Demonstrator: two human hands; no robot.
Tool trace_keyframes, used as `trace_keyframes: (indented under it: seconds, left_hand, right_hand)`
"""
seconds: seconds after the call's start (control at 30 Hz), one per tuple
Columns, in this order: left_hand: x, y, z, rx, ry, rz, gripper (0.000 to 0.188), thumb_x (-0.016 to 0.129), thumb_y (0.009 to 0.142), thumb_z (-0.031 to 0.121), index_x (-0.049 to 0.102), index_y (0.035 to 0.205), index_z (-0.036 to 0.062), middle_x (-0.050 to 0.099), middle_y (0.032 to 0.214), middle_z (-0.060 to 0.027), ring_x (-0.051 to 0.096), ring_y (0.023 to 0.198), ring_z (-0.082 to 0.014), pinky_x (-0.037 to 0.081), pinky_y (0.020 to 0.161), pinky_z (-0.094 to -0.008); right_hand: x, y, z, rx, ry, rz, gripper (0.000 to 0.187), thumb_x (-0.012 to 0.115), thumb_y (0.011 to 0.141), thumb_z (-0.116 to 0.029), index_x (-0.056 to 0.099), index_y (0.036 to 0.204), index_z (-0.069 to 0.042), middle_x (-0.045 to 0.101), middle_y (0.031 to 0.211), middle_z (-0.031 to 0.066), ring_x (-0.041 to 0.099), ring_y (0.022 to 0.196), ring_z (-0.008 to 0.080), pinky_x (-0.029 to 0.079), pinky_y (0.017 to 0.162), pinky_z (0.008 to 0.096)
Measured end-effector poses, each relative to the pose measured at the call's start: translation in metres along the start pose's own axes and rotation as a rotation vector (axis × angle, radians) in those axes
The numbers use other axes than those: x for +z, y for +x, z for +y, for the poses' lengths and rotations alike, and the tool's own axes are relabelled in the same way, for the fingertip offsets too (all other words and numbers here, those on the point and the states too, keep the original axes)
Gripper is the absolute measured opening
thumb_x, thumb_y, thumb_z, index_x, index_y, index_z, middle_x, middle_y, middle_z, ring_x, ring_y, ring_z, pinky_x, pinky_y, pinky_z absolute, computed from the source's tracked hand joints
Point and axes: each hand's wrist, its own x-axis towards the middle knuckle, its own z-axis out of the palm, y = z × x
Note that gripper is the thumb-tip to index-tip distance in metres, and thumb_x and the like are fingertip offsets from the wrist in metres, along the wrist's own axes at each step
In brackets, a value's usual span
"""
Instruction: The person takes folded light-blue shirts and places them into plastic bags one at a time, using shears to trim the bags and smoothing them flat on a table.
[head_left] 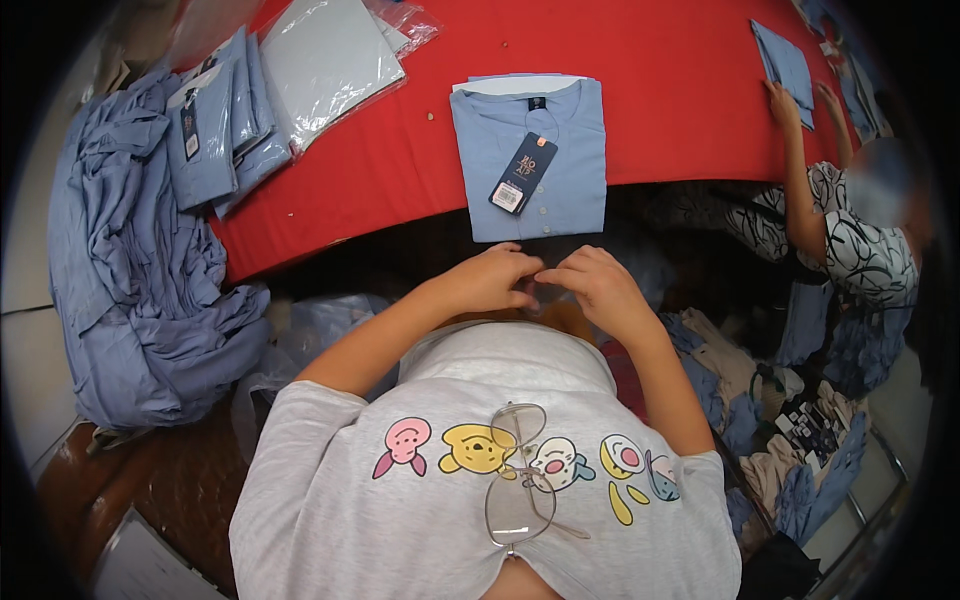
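A neatly folded light blue shirt [580, 160] lies at the near edge of the red-covered table, its lower part reaching past that edge. A dark hang tag [524, 172] with a white label rests on its front, beside a row of small buttons. White board shows behind the collar. Just below the shirt, my left hand [497, 280] and my right hand [600, 285] meet in front of my body. Both hands have bent fingers, closed at the tips. Anything between the fingertips is too small or hidden to make out.
Bagged blue shirts [205, 150] and clear bags with white boards [330, 65] lie on the red table [370, 200] at left. A heap of blue garments [140, 260] hangs beside them. At right, another person handles a folded blue garment [785, 65]; more garments [800, 460] lie below.
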Motion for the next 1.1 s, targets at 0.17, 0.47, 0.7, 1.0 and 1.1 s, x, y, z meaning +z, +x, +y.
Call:
trace_keyframes:
  seconds: [0.17, 0.47, 0.7, 1.0, 1.1]
  left_hand:
    - [0.018, -0.02, 0.007, -0.141, 0.039, 0.237, 0.014, 0.074, 0.1, 0.022, 0.071, 0.104, 0.0088, 0.067, 0.113, -0.0095, 0.066, 0.098, -0.0315, 0.049, 0.104, -0.0471]
    - [0.037, -0.015, 0.007, 0.024, 0.33, 0.603, 0.012, 0.077, 0.096, 0.019, 0.071, 0.1, 0.0088, 0.064, 0.11, -0.0067, 0.065, 0.101, -0.0287, 0.054, 0.087, -0.0418]
    - [0.042, 0.011, 0.01, -0.149, 0.246, 0.789, 0.012, 0.078, 0.094, 0.015, 0.071, 0.102, 0.0087, 0.072, 0.097, -0.0077, 0.071, 0.086, -0.0288, 0.057, 0.076, -0.0402]
    - [0.049, -0.008, -0.004, -0.444, -0.048, 0.851, 0.014, 0.08, 0.093, 0.014, 0.079, 0.105, 0.006, 0.078, 0.098, -0.0109, 0.071, 0.072, -0.0212, 0.055, 0.068, -0.0347]
    - [0.048, -0.021, -0.014, -0.452, -0.069, 0.91, 0.014, 0.08, 0.092, 0.012, 0.08, 0.105, 0.0053, 0.078, 0.098, -0.0111, 0.071, 0.072, -0.0209, 0.054, 0.067, -0.0341]
  right_hand:
    - [0.007, -0.025, 0.013, 0.13, 0.078, 0.066, 0.039, 0.071, 0.083, 0.007, 0.079, 0.119, -0.007, 0.073, 0.104, 0.009, 0.069, 0.098, 0.0302, 0.057, 0.088, 0.0408]
    - [0.005, -0.045, 0.083, 0.132, -0.283, -0.026, 0.012, 0.076, 0.088, -0.008, 0.083, 0.098, -0.01, 0.077, 0.103, 0.0025, 0.066, 0.094, 0.0242, 0.045, 0.093, 0.0385]
    - [-0.041, 0.003, 0.11, 0.139, -0.28, 0.137, 0.01, 0.08, 0.086, -0.011, 0.084, 0.095, -0.013, 0.071, 0.104, 0.0017, 0.066, 0.101, 0.0235, 0.054, 0.089, 0.0404]
    - [-0.063, 0.048, 0.085, 0.072, -0.249, 0.058, 0.009, 0.08, 0.083, -0.008, 0.072, 0.088, -0.006, 0.065, 0.097, 0.0071, 0.068, 0.094, 0.0297, 0.055, 0.082, 0.0432]
    - [-0.049, 0.056, 0.084, 0.038, -0.247, 0.054, 0.008, 0.076, 0.083, -0.008, 0.07, 0.089, -0.007, 0.064, 0.094, 0.0083, 0.067, 0.093, 0.0308, 0.054, 0.079, 0.044]
